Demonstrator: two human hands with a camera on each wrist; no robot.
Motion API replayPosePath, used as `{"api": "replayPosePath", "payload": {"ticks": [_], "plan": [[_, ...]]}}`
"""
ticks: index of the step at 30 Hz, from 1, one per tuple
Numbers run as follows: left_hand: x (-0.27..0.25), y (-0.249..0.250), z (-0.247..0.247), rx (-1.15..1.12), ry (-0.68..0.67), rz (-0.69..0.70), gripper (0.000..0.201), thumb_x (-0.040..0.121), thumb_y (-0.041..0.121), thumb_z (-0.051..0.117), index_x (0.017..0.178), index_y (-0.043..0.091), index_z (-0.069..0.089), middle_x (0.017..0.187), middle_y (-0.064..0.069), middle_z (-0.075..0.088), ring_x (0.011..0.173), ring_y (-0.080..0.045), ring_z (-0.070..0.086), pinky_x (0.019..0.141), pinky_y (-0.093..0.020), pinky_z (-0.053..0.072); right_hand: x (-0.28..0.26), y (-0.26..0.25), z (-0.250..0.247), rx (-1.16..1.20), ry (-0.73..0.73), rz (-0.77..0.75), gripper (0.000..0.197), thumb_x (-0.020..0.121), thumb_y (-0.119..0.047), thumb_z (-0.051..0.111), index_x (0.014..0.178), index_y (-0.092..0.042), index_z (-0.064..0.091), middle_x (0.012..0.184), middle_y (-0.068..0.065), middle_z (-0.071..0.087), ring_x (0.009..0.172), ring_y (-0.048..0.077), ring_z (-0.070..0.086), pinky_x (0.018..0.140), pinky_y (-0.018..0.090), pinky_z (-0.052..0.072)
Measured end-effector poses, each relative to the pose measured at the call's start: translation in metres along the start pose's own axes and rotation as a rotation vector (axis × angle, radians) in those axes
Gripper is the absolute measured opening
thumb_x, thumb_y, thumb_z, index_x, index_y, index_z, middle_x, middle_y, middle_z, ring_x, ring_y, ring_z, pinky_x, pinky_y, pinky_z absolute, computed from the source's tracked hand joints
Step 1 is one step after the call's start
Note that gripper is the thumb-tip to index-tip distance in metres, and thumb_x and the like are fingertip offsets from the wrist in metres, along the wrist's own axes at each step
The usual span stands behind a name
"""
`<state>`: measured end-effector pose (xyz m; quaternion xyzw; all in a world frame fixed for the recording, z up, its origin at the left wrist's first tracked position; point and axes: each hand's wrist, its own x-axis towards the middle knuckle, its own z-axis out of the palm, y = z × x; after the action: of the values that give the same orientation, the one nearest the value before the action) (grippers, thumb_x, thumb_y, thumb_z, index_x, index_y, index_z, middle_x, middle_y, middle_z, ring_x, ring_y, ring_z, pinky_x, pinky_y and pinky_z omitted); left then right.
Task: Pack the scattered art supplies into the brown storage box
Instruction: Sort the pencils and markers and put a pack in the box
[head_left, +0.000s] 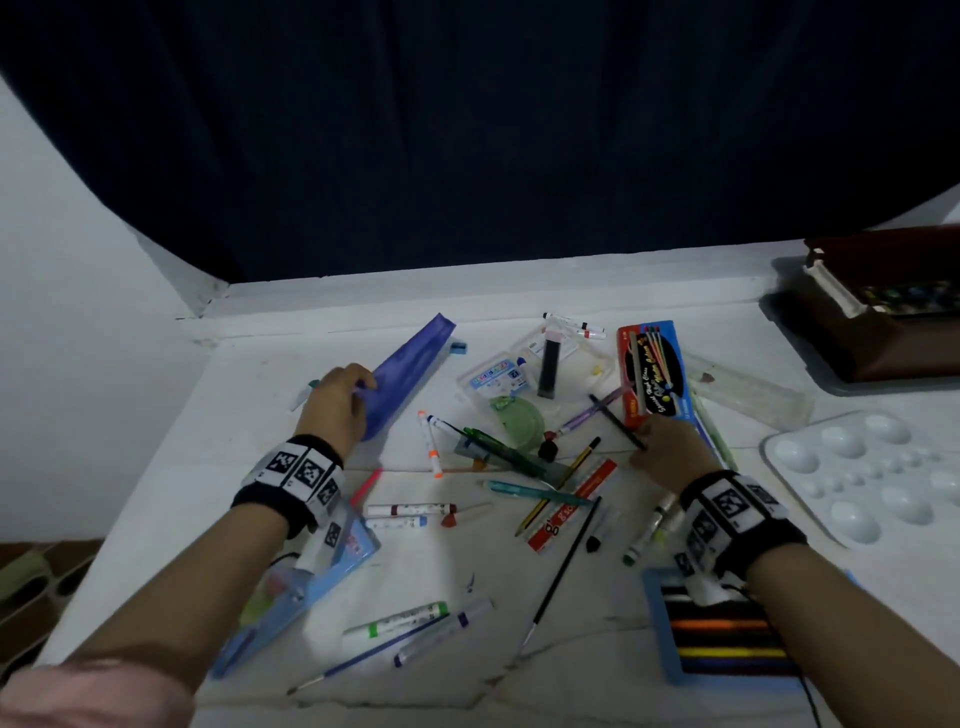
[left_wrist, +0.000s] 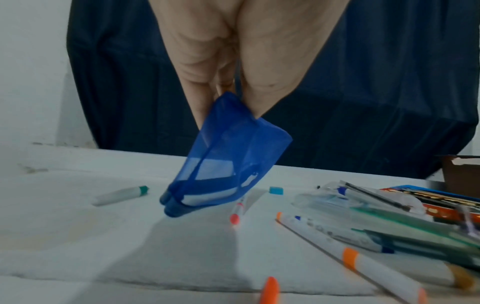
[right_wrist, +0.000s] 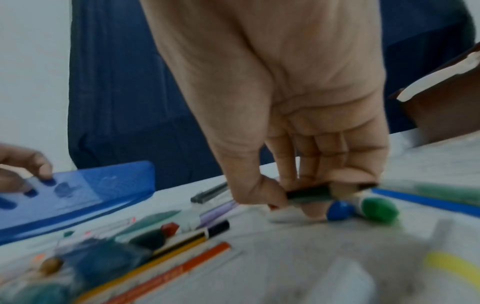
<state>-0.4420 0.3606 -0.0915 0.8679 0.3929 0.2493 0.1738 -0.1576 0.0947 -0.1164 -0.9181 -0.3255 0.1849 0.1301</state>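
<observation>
Left hand: the left hand has thumb and fingers closed on the near end of a translucent blue pouch, which tilts up off the white table.
Right hand: the right hand pinches a thin dark pencil between thumb and fingertips, low over the table.
Brown storage box: the brown storage box sits at the table's far right corner, beyond and to the right of the right hand, well apart from the left.
Nearer hand: the right, by my judgement; the left would have to cross the whole pile.
Long axes: the pencil slants from the right hand up-left, away from the box; the pouch runs from the left hand up-right, toward it.
Pile: markers, pens, an orange ruler and a red colour-pencil pack lie between the hands and left of the box.
Only from the head: box and both hands together, plus a white paint palette nearer than the box.
Only from the wrists: the left wrist view shows the pouch's pinched corner and its far end touching the table; the right wrist view shows the pencil grip, blurred.
</observation>
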Motion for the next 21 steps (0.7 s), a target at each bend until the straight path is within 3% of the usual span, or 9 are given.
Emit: {"api": "replayPosePath", "payload": {"ticks": [3, 6, 9, 12, 15, 17, 19, 21], "plan": [[-0.005, -0.015, -0.017, 0.050, 0.039, -0.007, 0.031, 0.080, -0.015, 0.043, 0.096, 0.002, 0.064, 0.103, -0.018, 0.062, 0.087, -0.032, 0.060, 0.077, -0.032, 0.046, 0.002, 0.011, -0.012, -0.064, -0.023, 0.016, 0.029, 0.084, -0.017, 0.059, 0.110, -0.003, 0.062, 0.107, 0.016, 0.062, 0.101, 0.029, 0.059, 0.076, 0.029, 0.043], [-0.015, -0.029, -0.028, 0.114, 0.033, -0.018, 0.033, 0.080, -0.017, 0.044, 0.101, -0.001, 0.064, 0.107, -0.022, 0.062, 0.088, -0.036, 0.061, 0.080, -0.038, 0.049, 0.000, 0.021, -0.021, -0.086, 0.022, 0.040, 0.030, 0.088, -0.031, 0.056, 0.108, -0.011, 0.065, 0.101, 0.014, 0.065, 0.095, 0.029, 0.061, 0.071, 0.029, 0.044], [-0.027, -0.039, -0.029, 0.219, -0.087, -0.019, 0.036, 0.078, -0.018, 0.047, 0.105, -0.002, 0.064, 0.108, -0.025, 0.061, 0.091, -0.038, 0.061, 0.081, -0.039, 0.050, -0.006, 0.023, -0.027, -0.078, 0.070, 0.106, 0.037, 0.089, -0.044, 0.055, 0.104, -0.012, 0.063, 0.095, 0.013, 0.064, 0.091, 0.029, 0.062, 0.069, 0.031, 0.042], [-0.038, -0.038, -0.019, 0.280, -0.223, -0.056, 0.036, 0.080, -0.010, 0.049, 0.110, 0.004, 0.062, 0.114, -0.018, 0.059, 0.097, -0.034, 0.056, 0.082, -0.040, 0.050, -0.013, 0.025, -0.030, -0.128, 0.032, 0.169, 0.039, 0.087, -0.047, 0.055, 0.099, -0.011, 0.061, 0.086, 0.008, 0.058, 0.083, 0.027, 0.057, 0.069, 0.031, 0.042], [-0.051, -0.013, 0.000, 0.265, -0.283, 0.090, 0.030, 0.086, 0.010, 0.054, 0.114, 0.013, 0.062, 0.126, -0.005, 0.053, 0.113, -0.027, 0.049, 0.093, -0.035, 0.044, -0.020, 0.024, -0.033, -0.159, 0.012, 0.173, 0.034, 0.087, -0.042, 0.054, 0.096, -0.011, 0.061, 0.084, 0.007, 0.059, 0.081, 0.026, 0.058, 0.069, 0.031, 0.042], [-0.056, 0.012, 0.022, 0.145, -0.387, 0.269, 0.031, 0.088, 0.016, 0.050, 0.116, 0.013, 0.062, 0.130, -0.005, 0.052, 0.119, -0.026, 0.048, 0.099, -0.031, 0.038, -0.028, 0.019, -0.039, -0.173, 0.023, 0.135, 0.025, 0.088, -0.036, 0.053, 0.097, -0.015, 0.061, 0.087, 0.006, 0.059, 0.083, 0.026, 0.058, 0.070, 0.031, 0.043], [-0.056, 0.033, 0.048, 0.061, -0.505, 0.390, 0.036, 0.089, 0.013, 0.046, 0.123, 0.007, 0.058, 0.135, -0.013, 0.049, 0.123, -0.029, 0.048, 0.106, -0.032, 0.037, -0.036, 0.018, -0.047, -0.133, 0.009, 0.066, 0.011, 0.090, -0.030, 0.053, 0.090, -0.022, 0.060, 0.090, 0.004, 0.057, 0.085, 0.024, 0.054, 0.072, 0.031, 0.042], [-0.053, 0.048, 0.070, 0.043, -0.573, 0.414, 0.041, 0.092, 0.005, 0.043, 0.133, 0.006, 0.047, 0.144, -0.013, 0.038, 0.132, -0.027, 0.038, 0.113, -0.036, 0.030, -0.043, 0.021, -0.055, -0.056, -0.033, -0.010, 0.007, 0.090, -0.026, 0.055, 0.083, -0.029, 0.055, 0.094, 0.003, 0.055, 0.085, 0.021, 0.051, 0.073, 0.030, 0.040]]}}
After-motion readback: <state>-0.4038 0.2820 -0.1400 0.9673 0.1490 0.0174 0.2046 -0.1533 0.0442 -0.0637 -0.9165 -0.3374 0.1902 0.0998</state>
